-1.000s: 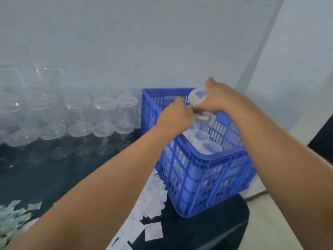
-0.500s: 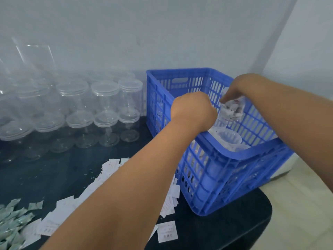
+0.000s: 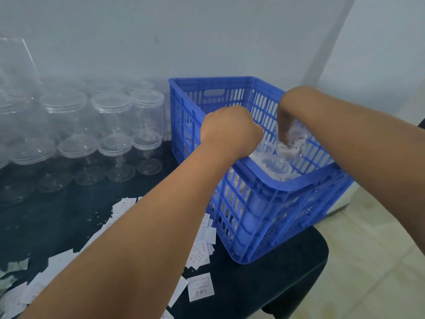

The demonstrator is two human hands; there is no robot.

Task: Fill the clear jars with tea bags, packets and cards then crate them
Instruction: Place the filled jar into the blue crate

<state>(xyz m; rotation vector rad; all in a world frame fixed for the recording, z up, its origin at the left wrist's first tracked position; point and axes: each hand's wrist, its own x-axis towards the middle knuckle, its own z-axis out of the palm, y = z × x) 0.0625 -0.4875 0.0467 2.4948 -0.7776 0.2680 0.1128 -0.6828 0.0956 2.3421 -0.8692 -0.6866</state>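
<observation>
Clear jar [image 3: 291, 145] with stuff in it is inside the blue crate [image 3: 230, 80], by its right wall, just above the packed jars [image 3: 276, 165]. Looks roughly upright, but it's blurry. Right hand [image 3: 286, 116] has it, gripping from the top with the wrist bent down. Left hand [image 3: 230, 128] is curled over the crate's left rim, and I can't tell if it's holding anything. I'd guess it goes straight down next.
</observation>
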